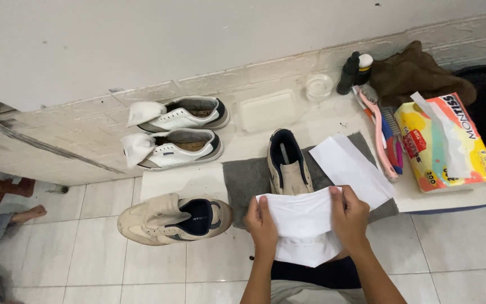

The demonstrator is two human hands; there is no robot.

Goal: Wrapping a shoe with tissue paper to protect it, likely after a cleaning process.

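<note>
My left hand (263, 223) and my right hand (349, 216) each pinch one side of a white tissue sheet (302, 222), stretched flat between them over my lap. Just beyond the sheet, a beige shoe with a dark lining (288, 163) stands toe toward me on a grey towel (248, 179). A second white sheet (351, 169) lies on the towel to the right of that shoe. Its matching beige shoe (170, 218) lies on the tiled floor to my left.
Two white sneakers (178, 132) stuffed with white paper sit by the wall. A colourful tissue box (448, 143), brushes (382, 135), two small bottles (354, 72), a glass (318, 86), a clear tray (267, 110) and a brown cloth (417, 73) lie to the right. Someone's bare foot (29, 214) shows at far left.
</note>
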